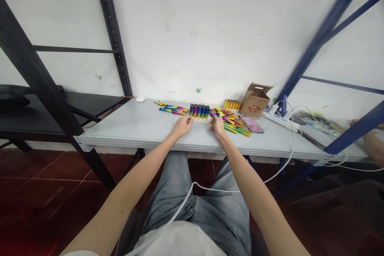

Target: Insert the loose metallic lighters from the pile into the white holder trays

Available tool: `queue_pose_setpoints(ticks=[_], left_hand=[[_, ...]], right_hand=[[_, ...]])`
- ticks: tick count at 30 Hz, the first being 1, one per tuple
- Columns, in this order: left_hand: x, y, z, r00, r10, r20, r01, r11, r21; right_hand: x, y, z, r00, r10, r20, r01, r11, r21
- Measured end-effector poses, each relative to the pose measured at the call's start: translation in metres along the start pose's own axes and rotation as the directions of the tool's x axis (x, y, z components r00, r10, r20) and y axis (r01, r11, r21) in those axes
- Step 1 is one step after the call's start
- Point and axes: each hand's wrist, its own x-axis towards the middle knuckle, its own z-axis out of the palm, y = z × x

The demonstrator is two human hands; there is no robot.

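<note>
Right hand's gripping some small dark-blue piece, 4 o'clock from the shiny multicolour cylinders; left hand's at 8, can't tell if holding anything.

White top, faded blue jeans.

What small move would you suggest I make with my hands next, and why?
I'd probably ease the right hand left toward the upright shiny cylinders, since it seems to hold a dark-topped piece much like them, while the left hand is at their other end.
</note>
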Motion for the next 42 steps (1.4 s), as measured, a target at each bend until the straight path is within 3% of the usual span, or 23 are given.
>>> queue_pose_setpoints(ticks=[3, 6, 9, 12, 15, 20, 24, 30, 36, 42], left_hand=[[0.001, -0.002, 0.001, 1.000, -0.006, -0.001, 0.006, 1.000, 0.004], [0.001, -0.005, 0.002, 1.000, 0.002, -0.008, -0.002, 1.000, 0.000], [0.002, -0.007, 0.003, 1.000, 0.012, -0.019, -0.012, 1.000, 0.001], [0.002, -0.008, 0.003, 0.999, -0.008, -0.034, 0.008, 1.000, 0.023], [0.003, -0.007, 0.001, 0.996, -0.064, -0.068, 0.067, 0.997, 0.034], [0.003, -0.007, -0.001, 0.973, -0.196, -0.125, 0.198, 0.980, 0.001], [0.004, -0.007, -0.001, 0.954, -0.270, -0.132, 0.268, 0.963, -0.038], [0.007, -0.011, 0.000, 0.939, -0.329, -0.097, 0.319, 0.942, -0.100], [0.009, -0.015, 0.004, 0.939, -0.334, -0.086, 0.316, 0.933, -0.174], [0.009, -0.017, 0.007, 0.943, -0.324, -0.077, 0.300, 0.927, -0.225]], right_hand=[[0.003, 0.008, -0.001, 0.998, -0.064, 0.012, 0.065, 0.992, -0.104], [0.003, 0.013, -0.002, 0.974, -0.214, 0.072, 0.226, 0.935, -0.274], [-0.001, 0.013, -0.003, 0.894, -0.419, 0.160, 0.442, 0.761, -0.474], [-0.004, 0.008, 0.000, 0.829, -0.489, 0.272, 0.543, 0.585, -0.602], [-0.004, 0.005, 0.011, 0.826, -0.459, 0.328, 0.554, 0.550, -0.625], [0.005, 0.005, 0.042, 0.867, -0.453, 0.208, 0.484, 0.666, -0.568], [0.008, 0.011, 0.064, 0.889, -0.379, 0.255, 0.454, 0.669, -0.588], [0.010, 0.018, 0.078, 0.899, -0.325, 0.294, 0.435, 0.587, -0.683], [0.011, 0.007, 0.082, 0.909, -0.226, 0.349, 0.416, 0.478, -0.774], [0.000, 0.002, 0.080, 0.892, -0.312, 0.326, 0.431, 0.376, -0.820]])
